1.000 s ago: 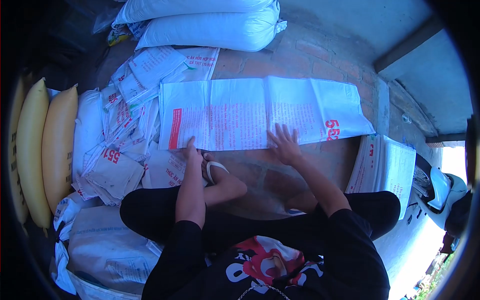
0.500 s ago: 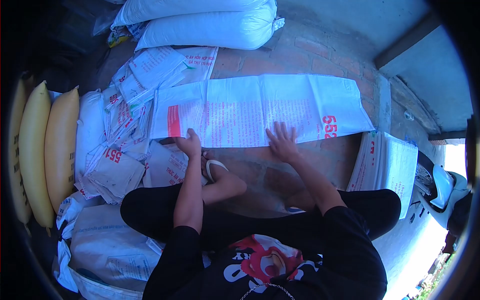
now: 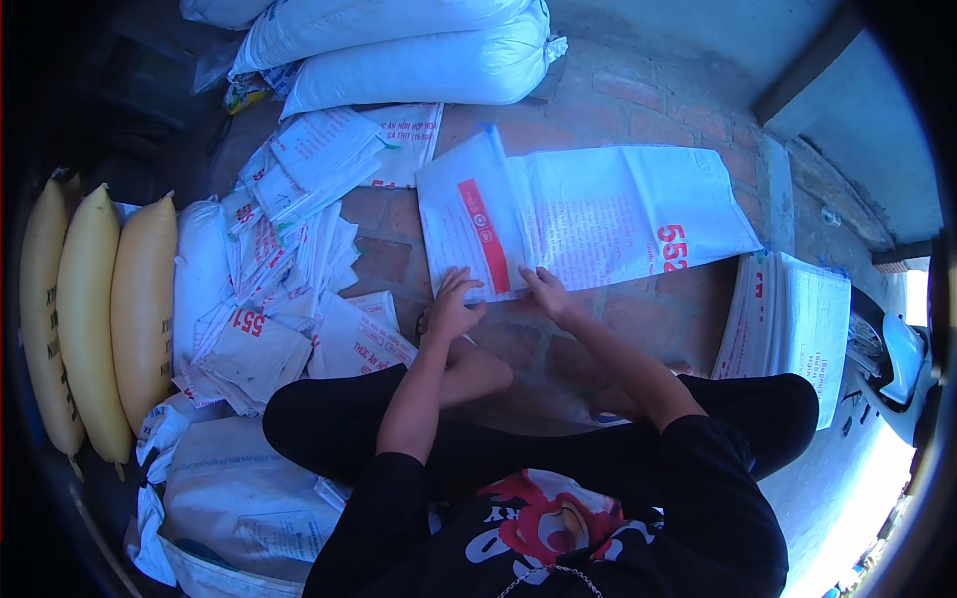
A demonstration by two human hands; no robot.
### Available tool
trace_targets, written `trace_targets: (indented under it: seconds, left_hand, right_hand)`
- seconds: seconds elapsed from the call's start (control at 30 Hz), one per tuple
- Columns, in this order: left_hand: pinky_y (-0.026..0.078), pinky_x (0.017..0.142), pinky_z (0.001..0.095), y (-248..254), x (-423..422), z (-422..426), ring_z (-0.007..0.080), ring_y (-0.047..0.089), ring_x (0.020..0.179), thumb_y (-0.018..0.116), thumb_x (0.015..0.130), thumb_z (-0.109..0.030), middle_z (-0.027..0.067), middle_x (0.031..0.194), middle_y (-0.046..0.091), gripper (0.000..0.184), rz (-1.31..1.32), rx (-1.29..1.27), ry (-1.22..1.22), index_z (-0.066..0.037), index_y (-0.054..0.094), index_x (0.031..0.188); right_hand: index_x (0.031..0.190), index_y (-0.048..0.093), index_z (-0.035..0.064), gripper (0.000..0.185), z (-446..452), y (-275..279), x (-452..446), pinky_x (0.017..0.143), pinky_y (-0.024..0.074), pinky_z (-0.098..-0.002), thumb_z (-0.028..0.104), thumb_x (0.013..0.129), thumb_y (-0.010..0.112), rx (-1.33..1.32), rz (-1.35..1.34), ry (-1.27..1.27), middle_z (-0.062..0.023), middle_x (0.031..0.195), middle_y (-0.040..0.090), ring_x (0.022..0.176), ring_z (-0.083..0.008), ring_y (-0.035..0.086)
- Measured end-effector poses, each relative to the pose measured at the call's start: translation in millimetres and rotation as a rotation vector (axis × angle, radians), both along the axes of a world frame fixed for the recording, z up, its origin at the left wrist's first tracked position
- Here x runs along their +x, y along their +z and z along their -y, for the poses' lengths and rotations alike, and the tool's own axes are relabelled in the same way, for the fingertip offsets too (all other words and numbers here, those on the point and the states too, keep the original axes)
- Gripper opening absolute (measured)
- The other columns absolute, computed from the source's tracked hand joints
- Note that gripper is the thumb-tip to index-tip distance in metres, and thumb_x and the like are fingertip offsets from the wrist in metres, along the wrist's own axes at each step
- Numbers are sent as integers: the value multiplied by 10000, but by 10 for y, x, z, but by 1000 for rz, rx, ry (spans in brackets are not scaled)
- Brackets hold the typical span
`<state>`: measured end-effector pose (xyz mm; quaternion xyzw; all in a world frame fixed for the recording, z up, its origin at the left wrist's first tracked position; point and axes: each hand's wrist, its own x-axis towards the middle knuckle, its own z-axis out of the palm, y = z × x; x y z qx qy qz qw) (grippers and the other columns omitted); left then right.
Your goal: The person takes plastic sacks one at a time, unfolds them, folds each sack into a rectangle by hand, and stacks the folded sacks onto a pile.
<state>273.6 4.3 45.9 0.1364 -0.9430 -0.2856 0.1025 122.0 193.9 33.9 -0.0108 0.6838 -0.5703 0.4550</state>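
Observation:
A flat white printed sack [image 3: 598, 219], marked 552 in red, lies across the brick floor in front of me. Its left end is doubled back to the right, so a flap with a red band [image 3: 483, 234] rests over the middle part. My left hand [image 3: 456, 307] is at the flap's near left corner, fingers bent around the edge. Close to it, my right hand [image 3: 548, 294] grips the near edge where the flap ends, thumb and fingers together. Both hands touch the sack.
Folded printed sacks [image 3: 254, 339] are heaped at the left, beside yellow filled bags [image 3: 95, 319]. Large stuffed white sacks [image 3: 419, 70] lie at the back. A stack of flat sacks [image 3: 812, 324] stands by my right knee, with a motorbike [image 3: 902, 374] beyond.
The sack's left end has been folded over to the right. My left hand moved right with it, and my right hand shifted slightly left from lying spread on the sack to gripping its edge.

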Motion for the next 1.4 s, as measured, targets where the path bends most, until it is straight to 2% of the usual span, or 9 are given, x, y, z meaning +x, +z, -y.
trace_targets:
  seconds: [0.17,0.37,0.63,0.77,0.93,1.1,1.23,1.3,1.4]
  left_hand:
    - [428,1055,489,-255,14,151,408,528,1259,716,803,-197,231,1303,593,393,-11,-26,369,-34,652,1155]
    - [451,1016,475,-366,159,343,374,605,1156,713,797,-314,197,1173,668,449,349,148,757,-37,664,1147]
    - [478,989,439,-113,83,268,344,676,1064,732,756,-334,143,1068,738,436,599,175,836,-64,706,1097]
    - [475,977,379,-425,70,505,290,664,1080,713,798,-233,117,1103,716,404,158,603,1018,-76,685,1169]
    - [510,973,448,-79,-103,780,272,631,1127,633,923,-70,153,1242,629,403,-538,1219,1082,-1,559,1313]
    - [526,979,478,-442,18,985,315,622,1161,615,960,-33,202,1280,597,450,-689,1100,1331,13,473,1385]
    - [532,980,452,-491,79,982,340,629,1157,627,945,-36,221,1309,566,472,-509,1031,1476,21,464,1385]
    - [503,1012,462,-338,90,834,365,595,1209,651,926,-57,246,1356,531,511,-247,570,1429,27,458,1392]
    - [435,1074,485,-240,20,618,402,509,1303,686,903,-125,277,1416,483,570,-49,56,1014,24,459,1404]
  right_hand:
    - [1070,663,-33,597,-108,-507,14,820,539,-449,512,833,712,271,-371,148,-211,943,726,904,-344,714]
    - [1156,663,-15,597,-208,-121,-50,820,540,-390,483,837,743,430,-312,410,-182,1016,728,945,-297,711]
    - [1036,689,35,534,-305,-411,-39,803,557,-397,471,755,820,382,-445,114,-119,940,742,879,-265,721]
    - [1035,668,19,538,-394,-280,-79,768,549,-364,460,772,826,373,-343,36,-103,929,726,842,-213,699]
    - [996,644,30,428,-541,-406,-273,682,525,-371,374,807,814,543,-295,-735,-125,918,687,735,-209,653]
    - [1214,523,57,507,-947,-1070,-607,527,459,-340,225,823,797,318,-190,-1099,-120,948,647,697,-184,616]
    - [1296,460,14,620,-1053,-902,-689,630,522,-343,204,814,801,467,-94,-1199,-122,975,650,740,-209,649]
    - [1294,464,-22,615,-973,-376,-665,697,551,-338,190,820,795,716,-181,-1199,-124,1002,653,769,-219,668]
    - [1269,466,-34,645,-1096,-459,-772,885,552,-389,228,807,832,546,-115,-1228,-220,1164,636,1043,-315,670]
